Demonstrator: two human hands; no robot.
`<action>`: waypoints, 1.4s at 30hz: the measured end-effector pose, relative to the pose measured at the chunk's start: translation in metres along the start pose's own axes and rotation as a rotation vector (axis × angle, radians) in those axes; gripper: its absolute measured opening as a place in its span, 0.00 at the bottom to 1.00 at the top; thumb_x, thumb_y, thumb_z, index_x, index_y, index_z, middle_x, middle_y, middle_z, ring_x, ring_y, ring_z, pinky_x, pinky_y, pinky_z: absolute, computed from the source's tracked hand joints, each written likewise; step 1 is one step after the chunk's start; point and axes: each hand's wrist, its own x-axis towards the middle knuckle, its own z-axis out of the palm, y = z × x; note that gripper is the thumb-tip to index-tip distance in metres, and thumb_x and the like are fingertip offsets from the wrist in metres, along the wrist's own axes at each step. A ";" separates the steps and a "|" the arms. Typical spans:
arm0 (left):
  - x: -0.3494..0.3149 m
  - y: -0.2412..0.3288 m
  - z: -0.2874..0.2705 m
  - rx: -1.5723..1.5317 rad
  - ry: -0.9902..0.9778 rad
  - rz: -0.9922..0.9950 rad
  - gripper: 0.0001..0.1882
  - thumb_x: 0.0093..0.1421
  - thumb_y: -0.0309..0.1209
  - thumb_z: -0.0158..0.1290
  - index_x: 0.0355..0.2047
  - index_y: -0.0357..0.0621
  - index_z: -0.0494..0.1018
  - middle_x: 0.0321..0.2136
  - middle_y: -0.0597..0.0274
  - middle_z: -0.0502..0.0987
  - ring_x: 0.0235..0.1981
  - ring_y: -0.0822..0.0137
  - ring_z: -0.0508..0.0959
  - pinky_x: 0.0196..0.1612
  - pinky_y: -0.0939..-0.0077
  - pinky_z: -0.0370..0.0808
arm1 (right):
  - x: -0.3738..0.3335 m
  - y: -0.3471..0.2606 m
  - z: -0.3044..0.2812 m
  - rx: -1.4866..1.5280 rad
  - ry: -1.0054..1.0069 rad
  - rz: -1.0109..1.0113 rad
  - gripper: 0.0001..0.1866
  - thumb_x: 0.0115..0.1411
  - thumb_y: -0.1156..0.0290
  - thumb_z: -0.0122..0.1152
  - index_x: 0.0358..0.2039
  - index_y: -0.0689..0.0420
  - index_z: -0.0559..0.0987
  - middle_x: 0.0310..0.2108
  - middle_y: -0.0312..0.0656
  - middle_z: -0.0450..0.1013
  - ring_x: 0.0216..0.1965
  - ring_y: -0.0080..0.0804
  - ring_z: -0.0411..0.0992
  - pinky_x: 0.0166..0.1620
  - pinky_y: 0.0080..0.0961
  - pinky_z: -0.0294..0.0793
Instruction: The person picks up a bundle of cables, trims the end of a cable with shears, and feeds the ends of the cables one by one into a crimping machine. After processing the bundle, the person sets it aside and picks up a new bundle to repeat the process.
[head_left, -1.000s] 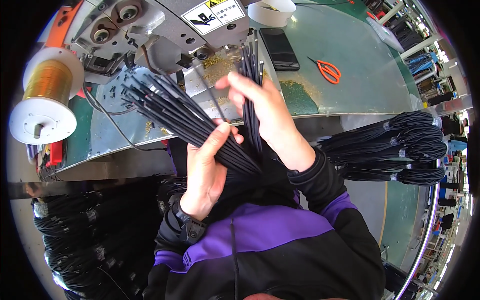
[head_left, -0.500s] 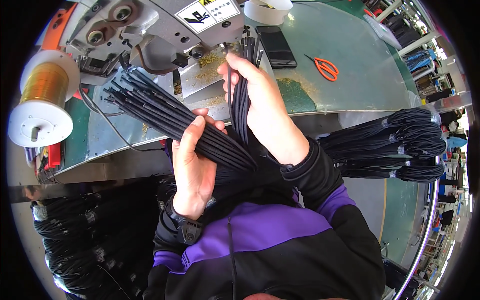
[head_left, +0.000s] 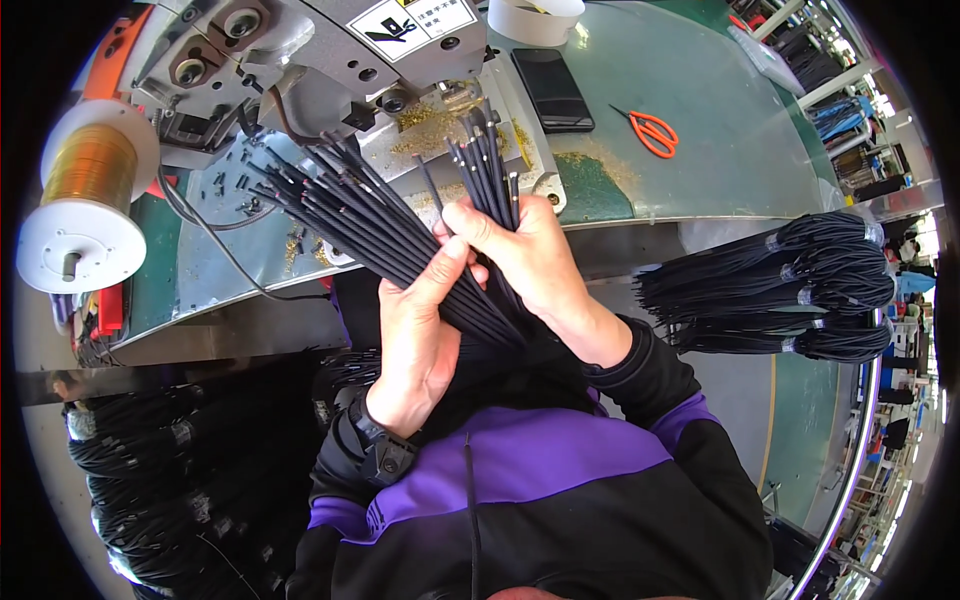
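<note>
Her left hand [head_left: 420, 330] has its grip closed round a fanned bundle of black cords [head_left: 350, 215], while the right hand [head_left: 525, 255] pinches a smaller bunch [head_left: 487, 165] upright, just before the machine [head_left: 300, 60]; loose ends could slip and tangle

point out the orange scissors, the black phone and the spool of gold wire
orange scissors [head_left: 652, 131], head view, on the orange handles
black phone [head_left: 552, 88], head view, middle of its dark screen
spool of gold wire [head_left: 90, 165], head view, on the wound gold wire between the white flanges
</note>
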 end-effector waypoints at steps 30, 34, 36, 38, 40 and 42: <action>0.006 0.002 0.004 -0.021 0.035 0.027 0.07 0.53 0.25 0.50 0.34 0.38 0.69 0.27 0.61 0.72 0.27 0.69 0.73 0.32 0.74 0.72 | 0.021 -0.011 -0.001 -0.056 0.040 -0.050 0.14 0.54 0.59 0.54 0.26 0.58 0.74 0.15 0.27 0.62 0.17 0.13 0.60 0.21 0.11 0.57; 0.001 -0.010 0.006 0.019 0.001 -0.002 0.06 0.53 0.24 0.50 0.33 0.38 0.69 0.28 0.62 0.73 0.27 0.70 0.73 0.30 0.76 0.72 | 0.008 -0.008 -0.002 -0.169 0.116 -0.042 0.14 0.53 0.60 0.55 0.24 0.58 0.74 0.14 0.27 0.61 0.16 0.13 0.59 0.20 0.11 0.56; -0.001 -0.010 0.007 -0.051 0.023 -0.005 0.06 0.53 0.24 0.50 0.33 0.37 0.69 0.28 0.62 0.73 0.27 0.70 0.73 0.31 0.76 0.72 | 0.006 -0.007 -0.004 -0.033 0.171 -0.022 0.13 0.53 0.60 0.55 0.23 0.58 0.74 0.13 0.27 0.60 0.16 0.13 0.58 0.20 0.11 0.56; -0.002 -0.008 0.008 -0.085 0.035 -0.008 0.06 0.53 0.23 0.50 0.32 0.37 0.69 0.28 0.62 0.73 0.27 0.70 0.73 0.31 0.76 0.72 | 0.008 -0.009 -0.006 0.004 0.160 -0.013 0.13 0.53 0.61 0.55 0.24 0.58 0.74 0.13 0.27 0.60 0.16 0.14 0.58 0.21 0.11 0.56; -0.004 0.001 0.007 -0.089 0.077 0.012 0.06 0.53 0.23 0.50 0.33 0.37 0.69 0.28 0.62 0.73 0.27 0.70 0.73 0.32 0.75 0.72 | 0.014 -0.013 -0.007 0.078 0.131 0.003 0.12 0.53 0.62 0.55 0.24 0.57 0.74 0.13 0.27 0.60 0.16 0.14 0.58 0.21 0.11 0.56; -0.003 0.008 0.006 -0.092 0.097 0.021 0.06 0.53 0.23 0.50 0.33 0.37 0.69 0.28 0.62 0.73 0.27 0.70 0.73 0.33 0.75 0.72 | 0.020 -0.017 -0.004 0.147 0.120 0.042 0.11 0.53 0.62 0.55 0.25 0.57 0.74 0.13 0.28 0.61 0.16 0.15 0.58 0.21 0.11 0.57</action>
